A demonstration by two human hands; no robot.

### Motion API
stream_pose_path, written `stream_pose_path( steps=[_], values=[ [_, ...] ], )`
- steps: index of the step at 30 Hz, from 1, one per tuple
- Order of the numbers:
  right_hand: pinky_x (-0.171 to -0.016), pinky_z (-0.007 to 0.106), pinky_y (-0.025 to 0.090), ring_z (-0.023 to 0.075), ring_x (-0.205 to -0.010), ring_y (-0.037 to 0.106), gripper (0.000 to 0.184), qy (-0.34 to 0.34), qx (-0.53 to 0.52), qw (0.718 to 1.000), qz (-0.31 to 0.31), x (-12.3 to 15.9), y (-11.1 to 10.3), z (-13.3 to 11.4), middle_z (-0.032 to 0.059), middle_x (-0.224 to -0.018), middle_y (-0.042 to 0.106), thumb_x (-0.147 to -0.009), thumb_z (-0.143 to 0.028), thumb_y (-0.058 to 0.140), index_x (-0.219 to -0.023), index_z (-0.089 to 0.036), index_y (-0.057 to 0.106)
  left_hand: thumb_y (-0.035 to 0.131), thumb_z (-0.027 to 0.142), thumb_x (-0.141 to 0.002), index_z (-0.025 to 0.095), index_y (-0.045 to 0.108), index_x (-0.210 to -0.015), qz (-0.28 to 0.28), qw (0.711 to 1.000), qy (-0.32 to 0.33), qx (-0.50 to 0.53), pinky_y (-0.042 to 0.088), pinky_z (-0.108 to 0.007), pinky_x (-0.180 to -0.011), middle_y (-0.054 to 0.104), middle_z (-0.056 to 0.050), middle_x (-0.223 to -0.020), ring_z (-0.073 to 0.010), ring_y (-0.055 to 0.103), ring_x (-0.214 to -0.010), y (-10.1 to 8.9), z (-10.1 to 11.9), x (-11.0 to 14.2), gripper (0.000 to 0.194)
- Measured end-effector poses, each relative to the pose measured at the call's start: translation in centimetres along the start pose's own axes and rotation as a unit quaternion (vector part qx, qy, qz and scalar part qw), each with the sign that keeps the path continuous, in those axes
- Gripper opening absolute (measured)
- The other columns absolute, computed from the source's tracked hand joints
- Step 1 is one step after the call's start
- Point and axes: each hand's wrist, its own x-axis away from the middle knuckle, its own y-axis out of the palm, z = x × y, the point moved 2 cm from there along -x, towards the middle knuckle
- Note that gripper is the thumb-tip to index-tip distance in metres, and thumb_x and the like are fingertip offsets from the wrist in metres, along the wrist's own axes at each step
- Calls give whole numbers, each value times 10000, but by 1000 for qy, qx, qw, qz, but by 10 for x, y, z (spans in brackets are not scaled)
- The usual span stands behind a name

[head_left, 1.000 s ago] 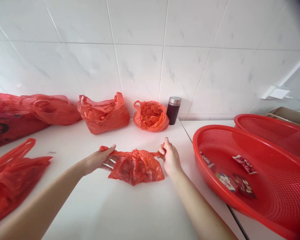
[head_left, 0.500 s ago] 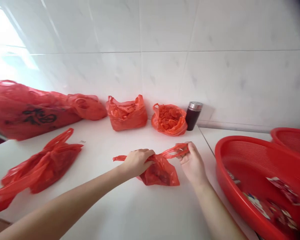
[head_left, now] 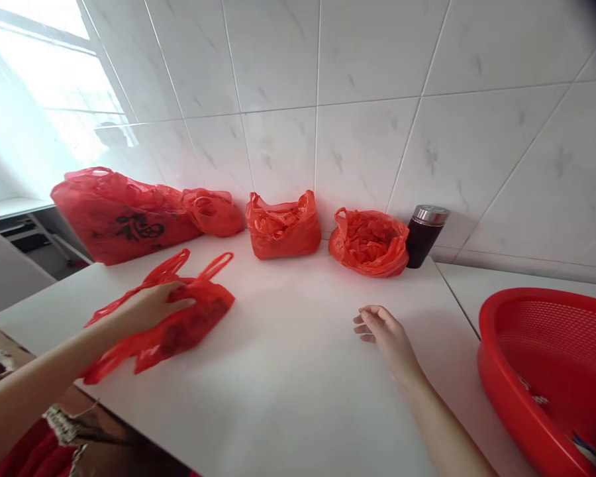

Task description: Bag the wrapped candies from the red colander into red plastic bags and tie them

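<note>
Where the left hand (head_left: 151,306) touches, red plastic bags (head_left: 198,323) lie crumpled.

And there's the dark flask (head_left: 422,240), silver lid on top, standing near the pale tiled wall (head_left: 367,53), grey streaks across it! Upper left, bright glare; below that, a white-topped desk (head_left: 17,207) beyond.
</note>
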Motion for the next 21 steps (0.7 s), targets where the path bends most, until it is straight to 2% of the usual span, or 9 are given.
stream_pose_path(
  steps=[3,4,6,7,9,12,15,18,21],
  values=[
    [-735,328,497,198,-836,629,374,8,7,1000,9,-2,0,5,52,-940,649,-836,-554,588,-963,-203,569,547,490,-786,167,570,-1250,28,995,-6,-99,302,-609,-981,593,-151,-1238,-436,484,-1149,-7,-12,2,565],
    [-738,329,496,198,-837,630,370,8,15,1000,10,-2,2,5,53,-940,650,-840,-551,583,-964,-203,568,499,478,-820,174,514,-1323,25,992,9,-122,241,-627,-1020,499,-165,-1371,-453,403,-1245,-3,-7,5,588],
    [-740,331,497,200,-838,632,359,-1,36,999,14,-1,5,5,57,-940,656,-849,-544,566,-962,-203,565,441,479,-855,205,470,-1372,-27,988,55,-144,202,-574,-1077,395,-141,-1482,-413,330,-1335,14,9,14,586],
    [-738,332,498,201,-835,634,353,-8,51,999,14,-1,7,4,59,-936,658,-855,-540,556,-958,-202,564,449,499,-848,222,506,-1341,-72,985,74,-141,243,-527,-1080,448,-127,-1450,-379,378,-1319,26,18,18,569],
    [-730,331,500,205,-834,638,342,-35,86,996,12,-1,8,-2,61,-927,663,-866,-534,537,-947,-203,563,539,564,-773,270,660,-1136,-173,974,83,-118,411,-444,-963,657,-96,-1192,-335,581,-1113,50,29,26,483],
    [-730,325,507,211,-866,642,302,-114,150,982,19,-9,5,-24,62,-933,669,-886,-502,511,-944,-210,560,614,609,-672,260,713,-785,-275,956,48,-94,503,-349,-596,703,-67,-764,-267,656,-639,75,21,25,380],
    [-782,326,506,207,-915,640,213,-203,241,946,71,-36,0,-60,68,-994,671,-920,-405,465,-956,-213,551,477,589,-753,219,615,-696,-246,965,-17,-89,399,-292,-407,616,-58,-626,-231,567,-471,77,-7,5,399],
    [-872,329,481,199,-1009,615,152,-226,300,918,124,-79,-3,-93,74,-1100,651,-937,-274,429,-1002,-217,554,360,533,-823,227,527,-663,-184,978,-46,-83,382,-267,-442,533,-15,-539,-222,549,-493,74,-30,-22,384],
    [-924,339,458,197,-1076,577,165,-204,348,904,144,-120,-5,-109,71,-1176,616,-921,-174,477,-1035,-213,590,454,461,-766,228,493,-593,-150,985,3,-80,418,-274,-571,578,-9,-580,-229,589,-612,79,-39,-38,293]
  ],
)
